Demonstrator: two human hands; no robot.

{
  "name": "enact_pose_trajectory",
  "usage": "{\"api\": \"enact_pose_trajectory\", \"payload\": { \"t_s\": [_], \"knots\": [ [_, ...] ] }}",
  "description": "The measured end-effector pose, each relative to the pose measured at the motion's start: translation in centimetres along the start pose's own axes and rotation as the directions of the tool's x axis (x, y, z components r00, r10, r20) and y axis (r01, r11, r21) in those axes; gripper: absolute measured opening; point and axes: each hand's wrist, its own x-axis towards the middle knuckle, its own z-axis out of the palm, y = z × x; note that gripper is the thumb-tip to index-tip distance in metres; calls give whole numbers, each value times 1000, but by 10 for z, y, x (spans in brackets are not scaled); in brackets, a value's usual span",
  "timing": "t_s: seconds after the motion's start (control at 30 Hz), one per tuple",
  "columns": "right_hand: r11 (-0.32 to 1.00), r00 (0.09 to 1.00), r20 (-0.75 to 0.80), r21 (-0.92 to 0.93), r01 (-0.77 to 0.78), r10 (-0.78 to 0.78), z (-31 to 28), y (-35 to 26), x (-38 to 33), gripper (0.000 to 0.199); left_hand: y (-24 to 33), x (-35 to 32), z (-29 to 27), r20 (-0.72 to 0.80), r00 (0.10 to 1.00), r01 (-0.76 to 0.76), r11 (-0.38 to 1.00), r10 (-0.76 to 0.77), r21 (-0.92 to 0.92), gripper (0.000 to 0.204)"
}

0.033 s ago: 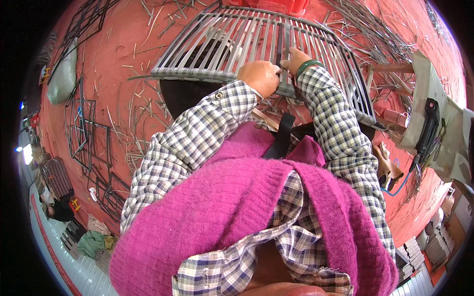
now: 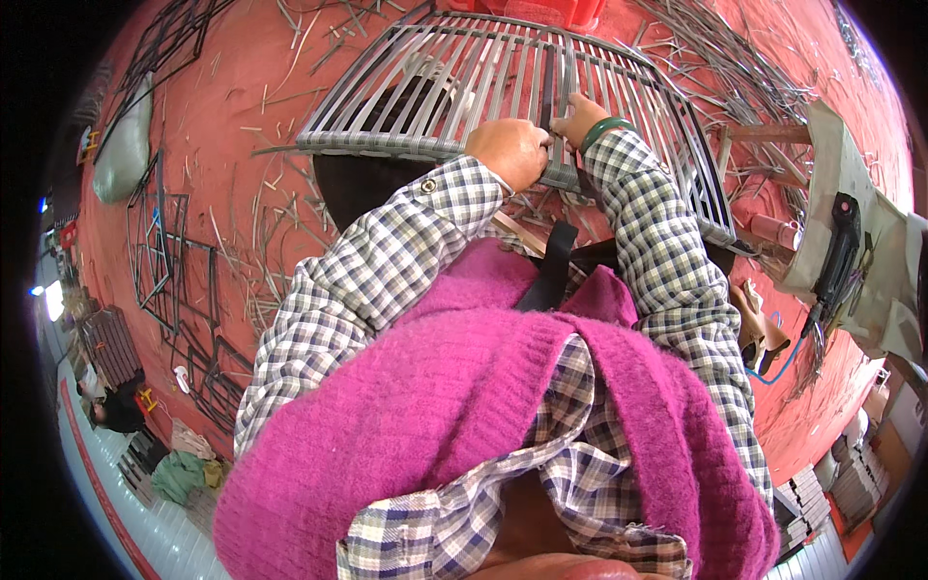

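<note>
A grey frame [image 2: 435,87] strung with parallel grey strips lies tilted in front of me on the red floor. My left hand [image 2: 507,150] is closed over the woven near edge of the frame. My right hand [image 2: 578,116], with a green bangle at the wrist, sits just beside it and pinches a dark strip [image 2: 549,77] that runs up between the grey ones. Both forearms are in checked sleeves, and a magenta knitted vest fills the lower part of the view.
Loose strips and cuttings [image 2: 280,222] litter the red floor. Bare black metal frames [image 2: 164,261] lie at the left beside a grey sack [image 2: 126,145]. At the right, a black tool [image 2: 836,256] rests on a cloth-covered stand. A red crate [image 2: 570,10] stands behind the frame.
</note>
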Motion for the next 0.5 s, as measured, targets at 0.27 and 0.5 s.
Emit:
{"api": "enact_pose_trajectory", "payload": {
  "t_s": [0.27, 0.5],
  "knots": [
    [976, 954, 271, -206, -75, 131, 7, 21, 42, 32, -14, 1, 16, -111, 982, -158, 986, 152, -49, 21],
    [780, 789, 255, -160, 605, -559, 18, 62, 48, 40, -4, -4, 17, -52, 991, -119, 991, 123, 64, 18]
  ]
}}
